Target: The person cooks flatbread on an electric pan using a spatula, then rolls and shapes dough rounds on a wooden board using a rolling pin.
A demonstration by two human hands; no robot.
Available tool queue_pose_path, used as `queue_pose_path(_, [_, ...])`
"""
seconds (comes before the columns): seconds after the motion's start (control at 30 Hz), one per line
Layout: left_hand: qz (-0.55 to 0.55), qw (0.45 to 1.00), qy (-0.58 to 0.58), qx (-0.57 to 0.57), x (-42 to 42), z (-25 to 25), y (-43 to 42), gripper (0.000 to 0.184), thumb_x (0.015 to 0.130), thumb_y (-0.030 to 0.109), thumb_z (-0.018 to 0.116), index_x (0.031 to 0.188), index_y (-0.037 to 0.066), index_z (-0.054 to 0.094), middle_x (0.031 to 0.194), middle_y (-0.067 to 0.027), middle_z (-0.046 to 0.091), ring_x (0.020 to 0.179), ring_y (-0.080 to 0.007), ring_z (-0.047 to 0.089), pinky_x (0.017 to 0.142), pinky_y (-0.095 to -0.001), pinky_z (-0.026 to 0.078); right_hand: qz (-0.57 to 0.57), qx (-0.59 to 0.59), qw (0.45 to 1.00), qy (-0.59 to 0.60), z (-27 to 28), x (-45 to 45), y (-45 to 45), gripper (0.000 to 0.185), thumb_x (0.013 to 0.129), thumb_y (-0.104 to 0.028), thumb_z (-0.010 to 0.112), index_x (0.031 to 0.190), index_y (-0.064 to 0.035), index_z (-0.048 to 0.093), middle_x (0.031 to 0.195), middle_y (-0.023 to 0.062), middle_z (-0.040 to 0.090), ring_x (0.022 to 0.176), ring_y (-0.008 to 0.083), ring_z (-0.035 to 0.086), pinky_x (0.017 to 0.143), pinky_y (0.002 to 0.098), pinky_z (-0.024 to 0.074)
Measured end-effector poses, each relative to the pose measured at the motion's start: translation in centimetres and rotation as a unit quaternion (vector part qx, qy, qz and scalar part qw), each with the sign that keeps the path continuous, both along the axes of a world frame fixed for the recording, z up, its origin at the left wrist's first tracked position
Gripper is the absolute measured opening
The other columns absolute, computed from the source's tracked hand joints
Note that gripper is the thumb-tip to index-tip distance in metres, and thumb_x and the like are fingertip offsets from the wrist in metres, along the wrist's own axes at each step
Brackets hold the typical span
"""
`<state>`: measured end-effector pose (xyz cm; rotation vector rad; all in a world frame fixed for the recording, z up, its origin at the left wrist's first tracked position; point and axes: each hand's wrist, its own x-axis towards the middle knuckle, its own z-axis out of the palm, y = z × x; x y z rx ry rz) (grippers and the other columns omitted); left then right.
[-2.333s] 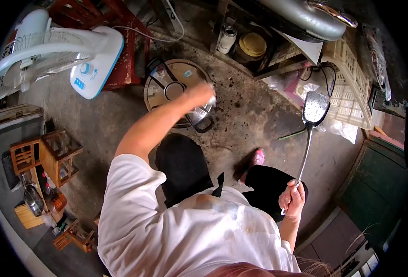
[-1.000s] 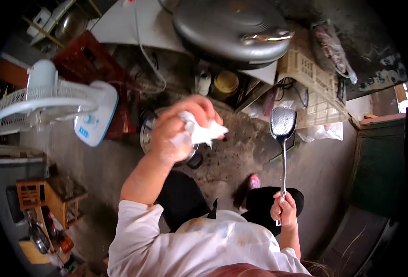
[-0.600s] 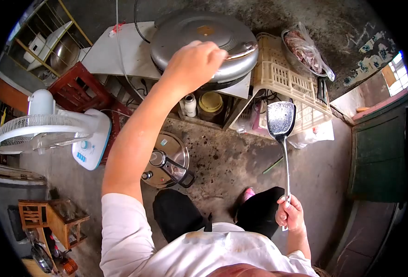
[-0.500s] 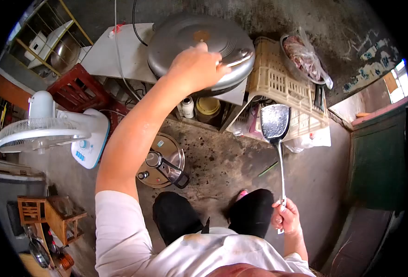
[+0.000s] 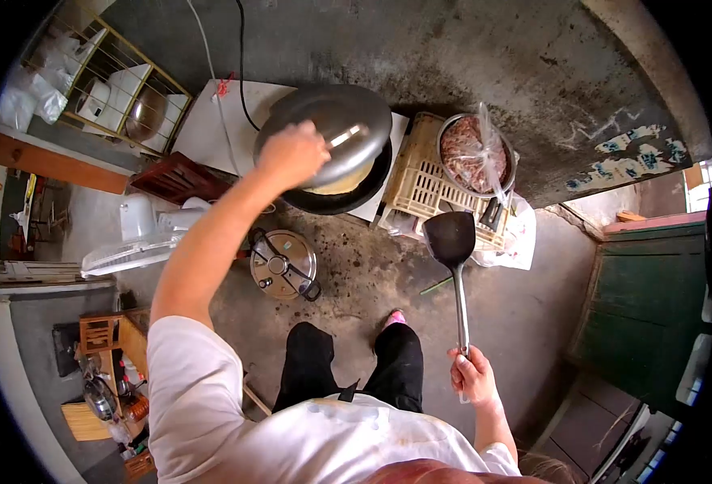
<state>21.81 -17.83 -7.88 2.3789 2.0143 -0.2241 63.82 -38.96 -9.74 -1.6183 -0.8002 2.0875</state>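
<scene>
My left hand grips the handle of a large grey metal lid and holds it tilted above a dark pan. Under the raised near edge a pale yellow flat pancake shows in part; the lid hides the remainder. Low on the right, my right hand is closed around the handle of a wok spatula, whose dark blade points up and away from me.
The pan stands on a white table. Right of it, a bowl of meat under plastic sits on a beige plastic crate. On the floor are a pressure cooker and, at left, a white fan.
The lid has come up off the pan and shifted left with my left hand, uncovering part of the pancake. My right hand and the spatula have moved slightly left; the view has shifted.
</scene>
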Motion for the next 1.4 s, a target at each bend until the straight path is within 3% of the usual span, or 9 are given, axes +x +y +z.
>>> queue_pose_path(0.2, [0.093, 0.99, -0.022, 0.106, -8.2, 7.7, 6.3, 0.03, 0.085, 0.032, 0.048, 0.092, 0.005, 0.06, 0.09, -0.0141, 0.056, 0.084, -0.0318, 0.058, 0.073, -0.0421, 0.046, 0.104, 0.166, 0.974, -0.111, 1.5, -4.4, 5.5, 0.034, 0.089, -0.012, 0.042, 0.122, -0.0018, 0.043, 0.06, 0.0042, 0.047, 0.05, 0.0112, 0.046, 0.048, 0.025, 0.0404])
queue_pose_path(0.27, [0.016, 0.991, 0.018, 0.135, -12.7, 6.8, 9.2, 0.031, 0.086, 0.033, 0.047, 0.091, 0.005, 0.061, 0.091, -0.0146, 0.058, 0.083, -0.0332, 0.058, 0.073, -0.043, 0.046, 0.192, 0.361, 0.878, -0.247, -1.7, -6.0, 7.9, 0.04, 0.087, -0.012, 0.043, 0.126, -0.0076, 0.039, 0.07, 0.0158, 0.056, 0.06, 0.0256, 0.057, 0.058, 0.0355, 0.0462])
queue_pose_path(0.4, [0.064, 0.993, -0.041, 0.088, -14.5, 9.1, 11.8, 0.032, 0.086, 0.034, 0.046, 0.092, 0.006, 0.061, 0.094, -0.0142, 0.059, 0.087, -0.0325, 0.058, 0.075, -0.0434, 0.046, 0.278, 0.362, 0.809, -0.371, -1.5, -12.0, 14.4, 0.048, 0.086, -0.015, 0.042, 0.132, -0.017, 0.03, 0.09, 0.0253, 0.058, 0.081, 0.0438, 0.055, 0.069, 0.0481, 0.0444])
queue_pose_path(0.57, [0.065, 0.993, -0.048, 0.091, -16.9, 9.5, 14.2, 0.033, 0.086, 0.035, 0.047, 0.093, 0.006, 0.062, 0.096, -0.0147, 0.06, 0.092, -0.03, 0.057, 0.078, -0.0419, 0.045, 0.376, 0.299, 0.723, -0.496, -0.4, -16.9, 20.9, 0.055, 0.084, -0.014, 0.045, 0.134, -0.0162, 0.023, 0.085, 0.0251, 0.06, 0.075, 0.0407, 0.059, 0.066, 0.0491, 0.0461])
queue_pose_path(0.77, [0.061, 0.993, -0.086, 0.051, -18.1, 9.6, 15.4, 0.037, 0.084, 0.037, 0.045, 0.093, 0.005, 0.061, 0.098, -0.0171, 0.059, 0.094, -0.0343, 0.055, 0.081, -0.0437, 0.043, 0.465, 0.383, 0.593, -0.534, -2.2, -17.2, 25.7, 0.039, 0.082, -0.011, 0.044, 0.121, -0.0042, 0.039, 0.072, 0.022, 0.061, 0.065, 0.0356, 0.061, 0.056, 0.0441, 0.0492])
queue_pose_path(0.87, [0.075, 0.991, -0.103, 0.036, -18.9, 9.3, 16.1, 0.037, 0.084, 0.037, 0.046, 0.093, 0.005, 0.061, 0.097, -0.0174, 0.059, 0.094, -0.0345, 0.055, 0.08, -0.0436, 0.043, 0.438, 0.215, 0.744, -0.456, 0.0, -17.7, 26.6, 0.032, 0.083, -0.013, 0.045, 0.114, -0.0038, 0.047, 0.064, 0.0182, 0.059, 0.055, 0.0306, 0.061, 0.047, 0.0397, 0.0486])
queue_pose_path(1.0, [0.087, 0.989, -0.108, 0.051, -19.7, 9.4, 16.7, 0.037, 0.085, 0.037, 0.045, 0.094, 0.005, 0.061, 0.096, -0.0181, 0.06, 0.093, -0.0349, 0.055, 0.079, -0.0439, 0.043, 0.39, 0.091, 0.841, -0.364, 2.8, -16.6, 25.4, 0.022, 0.086, -0.015, 0.043, 0.104, -0.0057, 0.051, 0.055, 0.0072, 0.055, 0.038, 0.016, 0.053, 0.033, 0.0296, 0.0399])
queue_pose_path(1.17, [0.11, 0.987, -0.116, 0.018, -21.9, 8.8, 18.7, 0.042, 0.086, 0.04, 0.042, 0.091, 0.003, 0.062, 0.098, -0.0188, 0.06, 0.095, -0.0355, 0.055, 0.081, -0.0435, 0.043, 0.388, 0.032, 0.875, -0.288, 1.2, -15.1, 23.0, 0.017, 0.086, -0.02, 0.045, 0.085, -0.0044, 0.051, 0.053, 0.0044, 0.053, 0.038, 0.0123, 0.05, 0.033, 0.0274, 0.0388])
queue_pose_path(1.4, [0.139, 0.989, 0.007, 0.059, -26.9, 5.1, 22.8, 0.048, 0.088, 0.044, 0.039, 0.097, 0.003, 0.062, 0.102, -0.019, 0.059, 0.097, -0.0362, 0.054, 0.085, -0.0436, 0.041, 0.41, 0.049, 0.861, -0.296, 0.4, -15.0, 26.9, 0.035, 0.086, -0.02, 0.049, 0.116, -0.0025, 0.049, 0.055, 0.0053, 0.055, 0.037, 0.0113, 0.049, 0.038, 0.0263, 0.0414])
